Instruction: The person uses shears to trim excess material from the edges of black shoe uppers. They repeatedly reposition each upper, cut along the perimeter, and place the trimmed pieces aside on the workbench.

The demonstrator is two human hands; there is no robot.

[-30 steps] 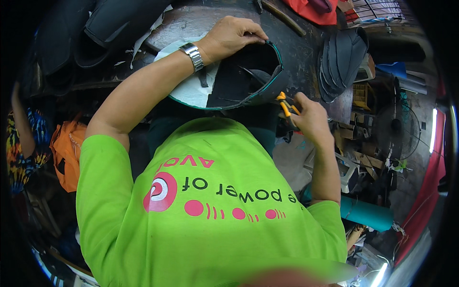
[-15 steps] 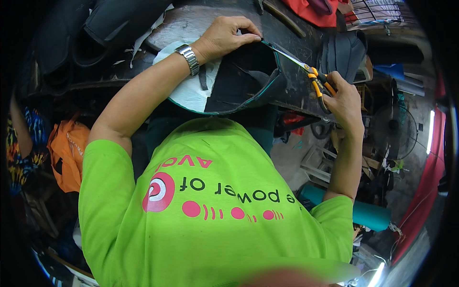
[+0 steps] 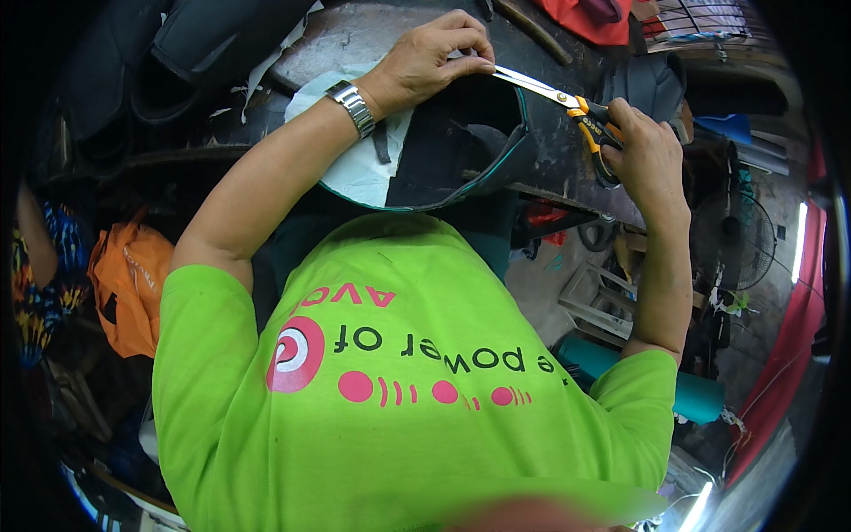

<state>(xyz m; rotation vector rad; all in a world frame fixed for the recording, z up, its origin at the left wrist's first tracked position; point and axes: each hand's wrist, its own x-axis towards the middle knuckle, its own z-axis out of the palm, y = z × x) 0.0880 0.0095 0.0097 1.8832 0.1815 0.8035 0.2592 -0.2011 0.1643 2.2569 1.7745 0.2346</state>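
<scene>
My left hand (image 3: 441,55) pinches the far edge of a black fabric piece (image 3: 434,151) with thumb and forefinger. That piece curves like an open bag or shoe-upper panel, has a thin teal edge, and joins a white lining (image 3: 355,173) on its left side. My right hand (image 3: 645,155) grips scissors (image 3: 576,113) with yellow-and-black handles. Their blades lie along the far edge of the fabric, slightly parted, with the tips right by my left fingertips. Whether the blades are cutting into the edge is too small to tell.
Black padded pieces (image 3: 217,40) lie at the far left of the dark worktable (image 3: 341,35). A hammer-like wooden handle (image 3: 536,31), a red bag (image 3: 581,22) and folded dark material (image 3: 645,84) sit at the far right. Below stand a fan (image 3: 731,232), a teal roll (image 3: 696,397) and an orange bag (image 3: 133,284).
Both hands have shifted slightly to the right, along with the scissors. The scissor blades have come up closer to my left fingertips, and the fabric has moved a little with the left hand.
</scene>
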